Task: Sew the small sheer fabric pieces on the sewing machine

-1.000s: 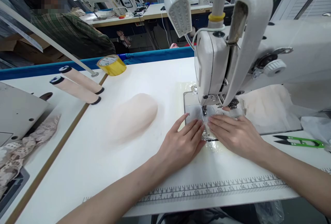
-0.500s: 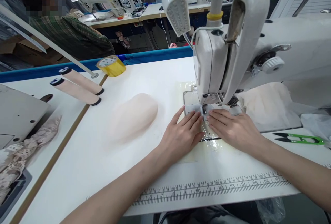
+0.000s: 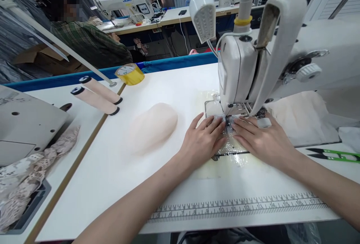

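Note:
My left hand (image 3: 203,139) lies flat with its fingers stretched out just left of the presser foot (image 3: 227,120) of a white sewing machine (image 3: 239,71). Opposite it, my right hand (image 3: 263,139) rests flat on the right side of the foot, fingers extended. Under the fingertips of both hands is a small pale, see-through piece (image 3: 218,117), mostly covered, whose kind I cannot make out. A beige moulded cup (image 3: 157,125) sits on the white table (image 3: 112,176), left of my left hand.
Two beige thread spools (image 3: 97,99) and a yellow tape roll (image 3: 131,74) stand at the back left. Lace fabric (image 3: 36,176) lies far left. Green thread snips (image 3: 334,154) and pale folded fabric (image 3: 303,116) are at right. Behind the table sits another person (image 3: 90,43).
The camera view has shifted, so the scene appears farther right. Both hands stay flat beside the presser foot, with only slight changes in finger position.

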A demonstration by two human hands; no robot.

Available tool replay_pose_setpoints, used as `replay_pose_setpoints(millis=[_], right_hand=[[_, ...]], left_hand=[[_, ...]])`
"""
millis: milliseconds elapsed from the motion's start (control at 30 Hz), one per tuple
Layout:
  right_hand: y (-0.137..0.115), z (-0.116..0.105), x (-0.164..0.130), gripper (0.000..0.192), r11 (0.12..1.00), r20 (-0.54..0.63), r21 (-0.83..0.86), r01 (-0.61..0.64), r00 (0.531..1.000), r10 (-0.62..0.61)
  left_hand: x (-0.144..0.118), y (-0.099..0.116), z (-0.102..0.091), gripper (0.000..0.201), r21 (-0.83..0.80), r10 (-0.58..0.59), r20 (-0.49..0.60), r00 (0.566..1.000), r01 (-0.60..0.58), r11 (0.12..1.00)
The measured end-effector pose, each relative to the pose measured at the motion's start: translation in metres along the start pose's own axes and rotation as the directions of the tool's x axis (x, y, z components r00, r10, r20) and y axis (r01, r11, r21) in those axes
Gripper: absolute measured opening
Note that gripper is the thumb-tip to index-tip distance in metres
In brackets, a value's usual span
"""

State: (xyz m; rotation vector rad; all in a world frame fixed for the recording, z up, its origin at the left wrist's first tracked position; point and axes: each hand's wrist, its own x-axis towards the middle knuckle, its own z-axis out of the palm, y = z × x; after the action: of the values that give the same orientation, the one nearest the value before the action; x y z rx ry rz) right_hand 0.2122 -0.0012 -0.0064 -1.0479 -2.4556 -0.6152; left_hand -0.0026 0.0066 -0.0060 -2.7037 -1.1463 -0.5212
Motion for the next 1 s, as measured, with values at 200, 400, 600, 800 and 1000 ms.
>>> replay_pose_setpoints(millis=[200,400,600,800,1000], right_hand=[[0.004,-0.006,0.0,0.025,0.999,0.005,0.039,-0.018,1.0,0.017],[0.003,-0.013,-0.001,0.025,0.989,-0.042,0.145,-0.032,0.998,0.039],[-0.009,-0.019,-0.002,0.027,0.783,-0.024,0.591,0.196,0.974,-0.226],[-0.002,-0.015,-0.004,0.027,0.695,-0.041,0.696,0.183,0.976,-0.215],[0.006,-0.016,-0.003,0.028,0.738,-0.032,0.657,0.155,0.984,-0.178]], left_hand=[[0.0,-0.001,-0.002,0.04,0.033,-0.048,-0.012,0.999,0.049,0.998],[-0.008,0.014,-0.017,0.032,0.077,0.038,-0.012,0.999,-0.037,0.996],[-0.018,0.018,-0.03,0.013,-0.076,0.161,-0.219,0.962,-0.181,0.981],[-0.01,0.005,-0.023,0.023,0.136,-0.313,0.06,0.948,0.303,0.943],[-0.013,0.005,-0.028,0.019,0.094,-0.303,0.053,0.951,0.297,0.95]])
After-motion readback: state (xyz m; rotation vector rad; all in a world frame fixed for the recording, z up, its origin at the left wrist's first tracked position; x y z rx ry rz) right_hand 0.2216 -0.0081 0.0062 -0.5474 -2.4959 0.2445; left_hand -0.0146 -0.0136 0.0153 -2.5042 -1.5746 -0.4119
